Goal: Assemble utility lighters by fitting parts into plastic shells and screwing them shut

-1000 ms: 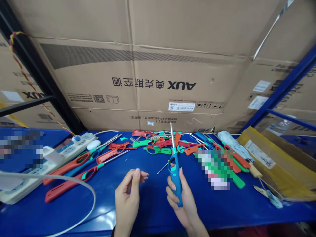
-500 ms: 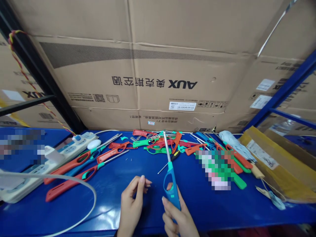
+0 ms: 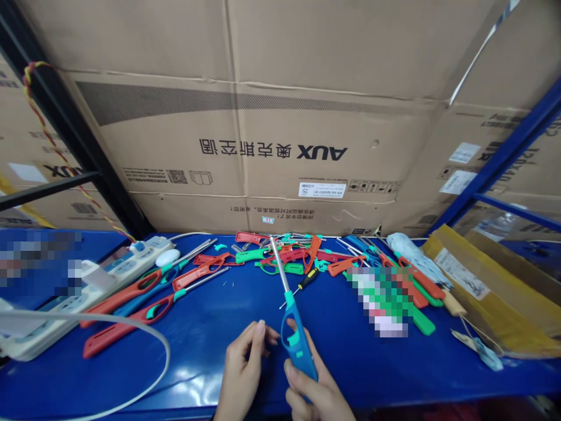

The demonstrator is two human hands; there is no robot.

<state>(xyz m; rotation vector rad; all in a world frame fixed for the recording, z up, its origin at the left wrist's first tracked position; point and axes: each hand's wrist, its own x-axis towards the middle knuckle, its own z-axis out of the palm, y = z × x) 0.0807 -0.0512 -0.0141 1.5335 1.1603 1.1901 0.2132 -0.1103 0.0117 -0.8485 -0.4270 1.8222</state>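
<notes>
My right hand (image 3: pixel 313 383) is wrapped round the blue handle of a long-necked gas lighter (image 3: pixel 298 342) with a green trigger and collar. Its metal tube points up and away from me, tilted left, in front of the pile of lighter parts. My left hand (image 3: pixel 245 365) is just left of the lighter, apart from it, with the fingers curled in and the thumb along them. Whether anything lies inside those fingers is hidden. Beyond the lighter's collar is a small screwdriver (image 3: pixel 308 279) with a yellow and black handle, lying on the blue table (image 3: pixel 201 351).
Red and green lighter shells (image 3: pixel 289 254) are heaped at the back. Several assembled lighters (image 3: pixel 131 321) lie at left beside a white power strip (image 3: pixel 65 304) and a looping white cable (image 3: pixel 166 351). A yellow-taped carton (image 3: pixel 504 310) stands at right. Cardboard boxes (image 3: pixel 272 105) wall the back.
The lighter's tube has tilted to the left, and its handle has turned slightly in my right hand. My left hand has shifted a little to the right and down. The screwdriver's handle shows more fully.
</notes>
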